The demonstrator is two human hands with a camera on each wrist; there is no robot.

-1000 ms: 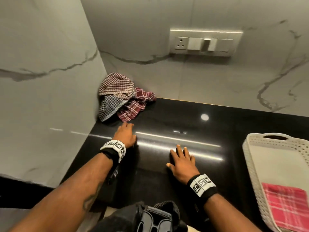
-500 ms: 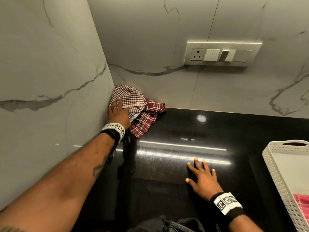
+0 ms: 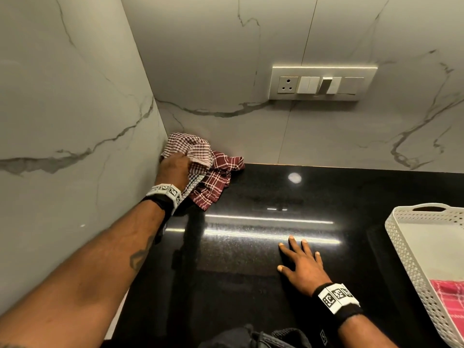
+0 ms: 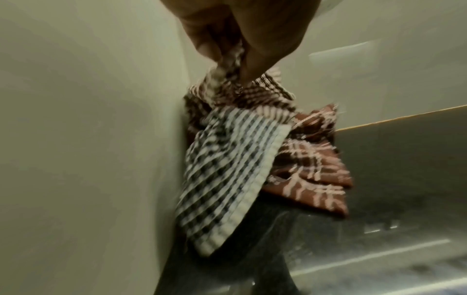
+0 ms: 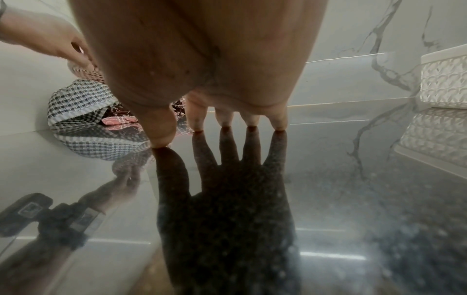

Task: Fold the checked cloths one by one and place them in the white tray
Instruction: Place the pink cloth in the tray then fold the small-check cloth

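Note:
Three crumpled checked cloths lie piled in the back-left corner of the black counter (image 3: 241, 277). My left hand (image 3: 175, 167) grips the top one, a brown-and-white cloth (image 3: 188, 146); in the left wrist view thumb and fingers (image 4: 207, 46) pinch its edge. Under it lie a black-and-white cloth (image 4: 222, 169) and a maroon cloth (image 3: 218, 182). My right hand (image 3: 298, 259) rests flat on the counter, fingers spread, holding nothing. The white tray (image 3: 401, 237) stands at the right with a folded pink checked cloth (image 3: 449, 297) inside.
Marble walls close in the pile on the left and behind. A switch panel (image 3: 321, 82) sits on the back wall. Bare glossy counter stretches between the pile and the tray. A dark object (image 3: 263, 337) shows at the bottom edge.
My left hand went from the counter forward onto the pile and curled round the top cloth. The right hand stayed flat on the counter.

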